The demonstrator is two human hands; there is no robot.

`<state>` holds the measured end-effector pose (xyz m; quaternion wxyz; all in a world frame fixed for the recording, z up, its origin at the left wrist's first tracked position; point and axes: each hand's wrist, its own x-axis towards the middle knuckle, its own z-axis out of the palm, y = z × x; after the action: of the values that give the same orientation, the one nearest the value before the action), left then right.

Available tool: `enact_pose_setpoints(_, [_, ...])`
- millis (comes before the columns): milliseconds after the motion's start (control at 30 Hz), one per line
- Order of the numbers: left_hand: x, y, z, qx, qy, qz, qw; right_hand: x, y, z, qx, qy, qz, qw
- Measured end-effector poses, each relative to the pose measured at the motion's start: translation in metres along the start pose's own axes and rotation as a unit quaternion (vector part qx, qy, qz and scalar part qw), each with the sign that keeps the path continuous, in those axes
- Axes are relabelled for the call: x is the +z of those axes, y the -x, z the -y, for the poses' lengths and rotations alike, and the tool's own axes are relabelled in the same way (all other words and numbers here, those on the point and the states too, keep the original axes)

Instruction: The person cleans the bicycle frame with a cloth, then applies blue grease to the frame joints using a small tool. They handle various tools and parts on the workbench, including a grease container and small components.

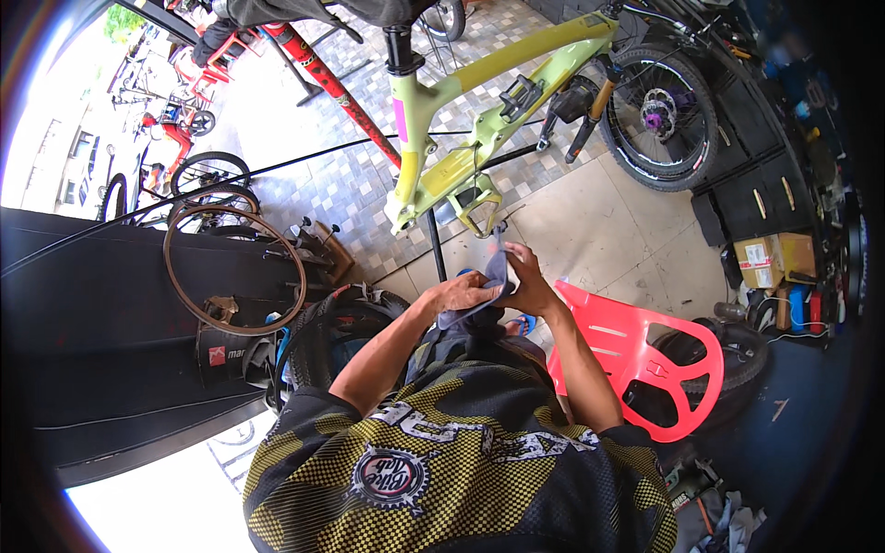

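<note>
A grey-blue cloth (497, 267) is gripped between my two hands, in front of my body. My left hand (461, 292) is closed on its left side, fingers curled over a fold. My right hand (527, 284) pinches the cloth from the right, fingers bent upward. A small dark part (500, 227) shows at the cloth's upper end; its kind is too small to tell. Just beyond my hands hangs a yellow-green bicycle frame (447, 166) with no rear wheel fitted. Its tail end and a loose-hanging derailleur-like piece (479, 212) are nearest the cloth.
A front wheel (659, 120) with a purple hub stands at the far right. Right of me lies a red plastic chair (678, 350). A bare brown rim (171, 267) and a tyre (318, 350) are at left. Cardboard boxes (784, 258) sit on the right side. A black stand pole (436, 244) rises beside the frame.
</note>
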<state>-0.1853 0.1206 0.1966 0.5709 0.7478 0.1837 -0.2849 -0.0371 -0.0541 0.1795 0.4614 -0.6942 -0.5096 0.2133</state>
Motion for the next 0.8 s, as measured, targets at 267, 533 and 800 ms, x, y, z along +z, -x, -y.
enact_pose_setpoints(267, [-0.049, 0.029, 0.032, -0.031, 0.11, -0.016, 0.993, 0.037, -0.034, 0.016, 0.224, -0.208, 0.021, 0.952])
enact_pose_setpoints(533, [-0.05, -0.012, 0.061, -0.031, 0.387, 0.105, 0.916, 0.039, -0.058, 0.049, 0.25, -0.115, -0.075, 0.958])
enact_pose_setpoints(800, [-0.03, -0.081, -0.05, 0.057, 0.549, -0.001, 0.834, 0.002, -0.042, 0.058, 0.192, 0.373, -0.106, 0.902])
